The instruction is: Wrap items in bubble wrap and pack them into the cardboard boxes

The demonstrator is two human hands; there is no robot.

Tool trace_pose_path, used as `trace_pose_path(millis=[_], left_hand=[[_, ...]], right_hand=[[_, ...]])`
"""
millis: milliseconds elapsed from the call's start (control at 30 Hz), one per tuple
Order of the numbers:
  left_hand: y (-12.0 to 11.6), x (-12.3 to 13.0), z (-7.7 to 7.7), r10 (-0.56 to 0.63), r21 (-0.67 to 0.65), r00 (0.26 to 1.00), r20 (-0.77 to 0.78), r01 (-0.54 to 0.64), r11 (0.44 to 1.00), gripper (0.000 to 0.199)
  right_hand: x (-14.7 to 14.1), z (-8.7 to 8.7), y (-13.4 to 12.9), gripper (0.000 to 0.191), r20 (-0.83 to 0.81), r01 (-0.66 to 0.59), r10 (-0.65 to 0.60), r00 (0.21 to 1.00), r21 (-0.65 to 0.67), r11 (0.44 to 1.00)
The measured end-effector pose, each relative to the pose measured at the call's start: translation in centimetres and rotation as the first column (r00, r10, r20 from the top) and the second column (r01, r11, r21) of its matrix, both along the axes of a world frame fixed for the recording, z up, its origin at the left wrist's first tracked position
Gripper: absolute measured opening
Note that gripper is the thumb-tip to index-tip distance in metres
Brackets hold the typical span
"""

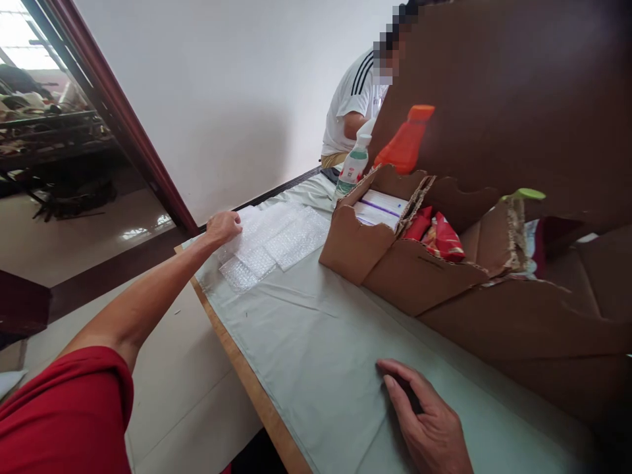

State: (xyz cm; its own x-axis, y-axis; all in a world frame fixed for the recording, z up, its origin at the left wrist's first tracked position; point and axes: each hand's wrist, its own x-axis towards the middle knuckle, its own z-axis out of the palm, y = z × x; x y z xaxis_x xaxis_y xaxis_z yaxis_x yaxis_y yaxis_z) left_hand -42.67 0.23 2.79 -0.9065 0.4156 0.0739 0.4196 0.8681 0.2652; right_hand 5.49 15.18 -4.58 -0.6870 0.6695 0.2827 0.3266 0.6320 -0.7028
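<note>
Several clear bubble wrap bags (pixel 296 245) lie overlapping at the far left end of the covered table. My left hand (pixel 224 227) reaches out to their left edge, fingers curled and closed on the bubble wrap there; the fingertips are partly hidden. Nearer to me, my right hand (pixel 430 424) rests low over the pale green tablecloth (pixel 306 329). Its thumb and forefinger are apart, with nothing between them.
A cardboard box (pixel 434 283) with compartments stands along the right, holding white packs (pixel 380 205) and red packets (pixel 442 237). Behind it are a clear bottle (pixel 353 168), an orange bottle (pixel 407 141) and a tall brown board (pixel 508 99). A person in a white shirt (pixel 350 99) sits beyond.
</note>
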Motion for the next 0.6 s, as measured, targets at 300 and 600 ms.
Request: trace_pose_path(millis=[300, 600], left_hand=[[0.0, 1.0, 2.0, -0.021, 0.023, 0.998, -0.059, 0.022, 0.999, 0.018], [-0.2, 2.8, 4.1, 0.018, 0.187, 0.994, 0.105, -0.038, 0.982, 0.027]], right_hand=[[0.1, 0.1, 0.0, 0.031, -0.003, -0.015, 0.015, 1.000, -0.049, 0.999], [0.2, 0.1, -0.2, 0.030, -0.025, -0.029, 0.028, 0.999, -0.027, 0.999]])
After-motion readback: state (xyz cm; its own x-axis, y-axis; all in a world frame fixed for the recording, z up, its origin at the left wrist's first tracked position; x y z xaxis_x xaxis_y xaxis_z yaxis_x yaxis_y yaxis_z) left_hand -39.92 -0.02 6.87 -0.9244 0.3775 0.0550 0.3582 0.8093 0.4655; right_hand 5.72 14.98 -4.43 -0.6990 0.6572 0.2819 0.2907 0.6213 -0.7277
